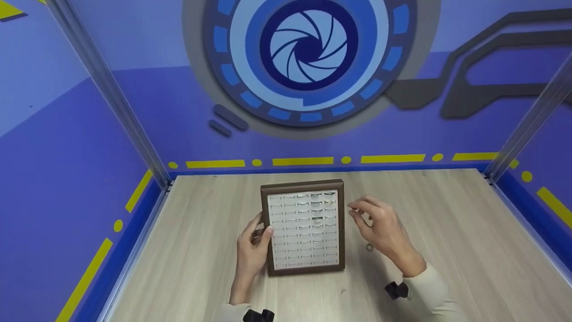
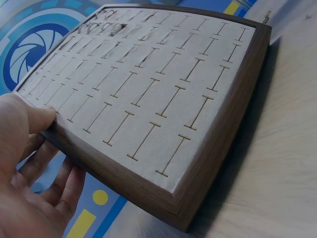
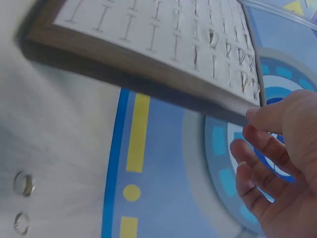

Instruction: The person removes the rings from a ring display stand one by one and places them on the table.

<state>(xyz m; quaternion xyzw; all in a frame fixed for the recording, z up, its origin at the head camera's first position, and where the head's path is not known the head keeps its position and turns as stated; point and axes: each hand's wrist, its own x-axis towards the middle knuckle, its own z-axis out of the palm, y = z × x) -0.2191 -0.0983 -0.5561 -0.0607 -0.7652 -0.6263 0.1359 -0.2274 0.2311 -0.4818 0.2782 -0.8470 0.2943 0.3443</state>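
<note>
A ring display tray point(image 1: 305, 232) with a brown frame and a white slotted pad is held tilted up off the table. My left hand point(image 1: 254, 250) grips its left side, thumb on the front edge and fingers behind, as the left wrist view point(image 2: 34, 163) also shows. Several rings point(image 1: 317, 219) sit in slots toward the upper right of the pad; many other slots hold none. Beside the tray's upper right edge is my right hand point(image 1: 380, 223), thumb and forefinger close together but apart. Nothing shows between those fingertips point(image 3: 253, 115) in the right wrist view.
Loose rings lie on the wooden table point(image 1: 192, 250) right of the tray, one ring point(image 1: 369, 247) below my right hand. Two rings point(image 3: 24, 183) show in the right wrist view. Blue printed panels point(image 1: 147, 103) with metal posts point(image 1: 107, 89) enclose the table's back and sides.
</note>
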